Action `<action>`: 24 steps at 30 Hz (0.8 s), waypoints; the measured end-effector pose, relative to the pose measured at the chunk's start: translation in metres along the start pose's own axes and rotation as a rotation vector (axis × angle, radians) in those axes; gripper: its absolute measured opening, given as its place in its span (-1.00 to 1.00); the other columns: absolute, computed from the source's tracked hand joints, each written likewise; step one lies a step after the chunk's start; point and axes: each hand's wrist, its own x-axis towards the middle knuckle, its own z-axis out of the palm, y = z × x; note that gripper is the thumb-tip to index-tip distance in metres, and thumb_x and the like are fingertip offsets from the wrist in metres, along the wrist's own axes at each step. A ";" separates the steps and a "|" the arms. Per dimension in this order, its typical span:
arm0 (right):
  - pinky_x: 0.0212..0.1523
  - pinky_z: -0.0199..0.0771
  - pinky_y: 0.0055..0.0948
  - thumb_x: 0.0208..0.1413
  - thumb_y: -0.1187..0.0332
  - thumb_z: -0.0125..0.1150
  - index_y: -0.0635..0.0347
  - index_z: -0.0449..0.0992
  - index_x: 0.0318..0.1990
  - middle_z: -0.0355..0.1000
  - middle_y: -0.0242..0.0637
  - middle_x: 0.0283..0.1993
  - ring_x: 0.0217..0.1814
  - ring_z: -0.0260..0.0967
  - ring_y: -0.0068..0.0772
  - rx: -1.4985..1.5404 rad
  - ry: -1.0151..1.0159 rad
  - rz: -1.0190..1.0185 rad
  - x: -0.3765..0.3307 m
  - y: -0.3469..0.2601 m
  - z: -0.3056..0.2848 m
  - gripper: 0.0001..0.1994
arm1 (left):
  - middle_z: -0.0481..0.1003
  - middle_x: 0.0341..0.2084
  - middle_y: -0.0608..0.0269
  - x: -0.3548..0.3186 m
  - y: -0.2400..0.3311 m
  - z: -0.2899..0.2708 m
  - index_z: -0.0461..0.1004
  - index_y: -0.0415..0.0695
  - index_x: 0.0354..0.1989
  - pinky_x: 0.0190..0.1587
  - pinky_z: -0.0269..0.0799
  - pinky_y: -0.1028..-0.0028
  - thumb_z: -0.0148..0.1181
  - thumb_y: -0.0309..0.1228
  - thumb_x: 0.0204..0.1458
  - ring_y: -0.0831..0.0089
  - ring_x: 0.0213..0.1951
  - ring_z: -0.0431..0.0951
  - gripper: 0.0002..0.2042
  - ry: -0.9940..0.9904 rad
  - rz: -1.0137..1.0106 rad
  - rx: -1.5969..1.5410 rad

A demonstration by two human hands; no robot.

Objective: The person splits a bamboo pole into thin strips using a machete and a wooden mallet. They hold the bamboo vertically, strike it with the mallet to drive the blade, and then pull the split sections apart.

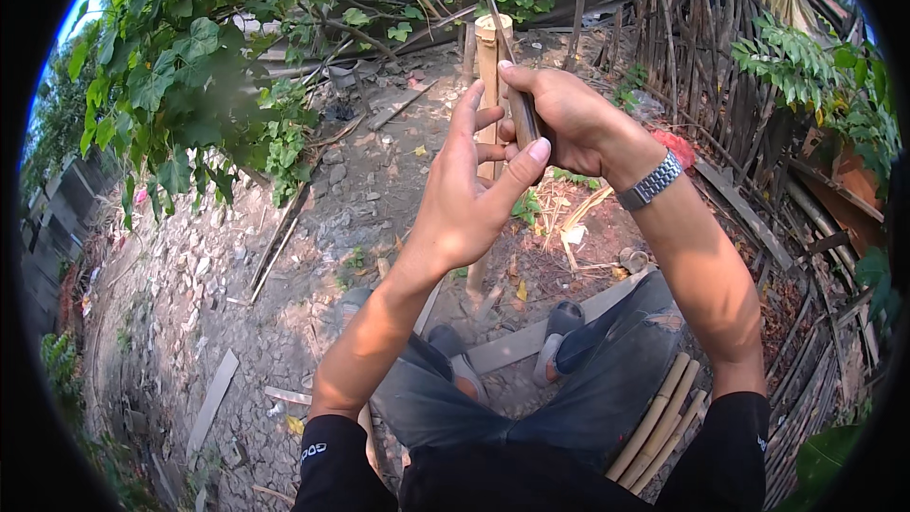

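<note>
My right hand [569, 114] is closed round a long, narrow, dark blade-like piece [522, 106], thumb pressed along its upper side. The piece is seen nearly edge-on and tilts up and away, its thin tip passing the top of an upright bamboo post [487, 57]. My left hand [474, 185] is beside it on the left, thumb and fingers apart. Its thumb lies against the piece's near end, and its fingers overlap the post in view; whether they touch the post I cannot tell. A metal watch [650, 180] is on my right wrist.
Cut bamboo sticks [659, 422] lie by my right thigh. A flat board [507, 349] crosses the ground near my feet. Leafy branches [180, 57] hang at the left; a stick fence [697, 57] stands at the far right. Shavings [573, 218] and rubble [194, 270] litter the dirt.
</note>
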 end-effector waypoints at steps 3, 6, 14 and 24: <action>-0.57 0.53 -0.27 0.47 0.15 -0.20 0.49 0.28 0.06 0.38 -0.22 -0.40 -0.55 0.39 -0.33 0.036 -0.002 0.019 0.004 0.001 0.015 -0.57 | 0.23 0.27 -0.23 0.000 -0.008 -0.013 -0.16 -0.35 0.50 -0.26 0.63 0.43 0.26 -0.11 0.22 0.21 0.02 0.59 -0.10 -0.047 -0.026 0.079; -0.32 0.70 -0.18 0.45 0.14 -0.08 0.38 0.35 -0.12 0.41 -0.23 -0.35 -0.47 0.48 -0.28 0.003 -0.081 0.002 -0.003 -0.003 0.020 -0.63 | 0.39 0.16 -0.27 0.004 -0.007 -0.009 -0.14 -0.37 0.48 -0.31 0.62 0.42 0.24 -0.14 0.23 0.25 -0.10 0.65 -0.14 0.003 0.079 0.239; -0.33 0.41 -0.42 0.35 -0.12 0.03 0.41 0.61 -0.31 0.39 -0.26 -0.55 -0.45 0.38 -0.48 -0.907 0.223 -0.284 -0.008 -0.010 0.016 -0.38 | 0.58 -0.45 -0.19 0.006 -0.003 0.002 0.01 -0.37 0.41 -0.28 0.55 0.17 0.08 -0.42 0.19 -0.04 -0.38 0.68 -0.35 0.175 0.040 0.495; 0.05 0.57 -0.27 0.10 -0.03 0.40 -0.05 0.32 0.39 0.32 -0.05 0.30 0.16 0.42 -0.22 -1.093 0.457 -1.001 0.108 0.014 -0.051 -0.28 | 0.57 -0.44 -0.27 -0.012 0.009 -0.018 0.06 -0.39 0.40 -0.25 0.52 0.15 0.07 -0.48 0.16 -0.14 -0.38 0.65 -0.37 0.225 -0.067 0.713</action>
